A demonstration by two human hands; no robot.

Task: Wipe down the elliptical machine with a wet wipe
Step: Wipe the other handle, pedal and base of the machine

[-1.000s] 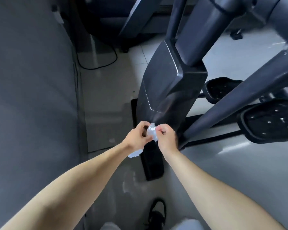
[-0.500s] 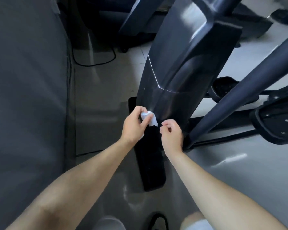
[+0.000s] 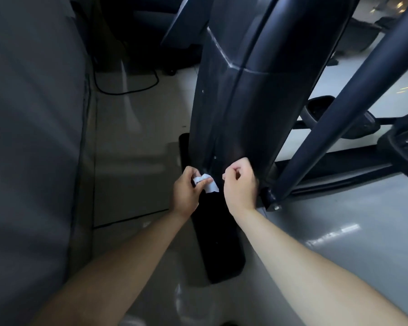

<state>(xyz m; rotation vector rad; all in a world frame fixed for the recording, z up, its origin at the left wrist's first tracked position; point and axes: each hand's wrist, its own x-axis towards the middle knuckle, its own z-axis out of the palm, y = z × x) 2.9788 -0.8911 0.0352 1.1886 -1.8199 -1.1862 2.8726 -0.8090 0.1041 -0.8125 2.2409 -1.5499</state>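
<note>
The elliptical machine's dark front housing (image 3: 240, 102) rises in the middle of the head view, with its black base foot (image 3: 219, 241) on the floor below. My left hand (image 3: 186, 191) pinches a small crumpled white wet wipe (image 3: 209, 183) at the bottom of the housing. My right hand (image 3: 240, 184) is just right of the wipe, fingers curled, holding nothing that I can see. A slanted dark arm tube (image 3: 344, 109) crosses on the right, with the black pedals (image 3: 400, 147) behind it.
A grey padded surface (image 3: 33, 137) fills the left side. A black cable (image 3: 127, 90) loops over the pale tiled floor (image 3: 137, 128). More dark equipment (image 3: 137, 27) stands at the back. The glossy floor on the right (image 3: 353, 231) reflects light.
A second ago both hands pinched the wipe together. The right hand let go and moved a little to the right; the left hand keeps the wipe. The camera has moved closer to the housing.
</note>
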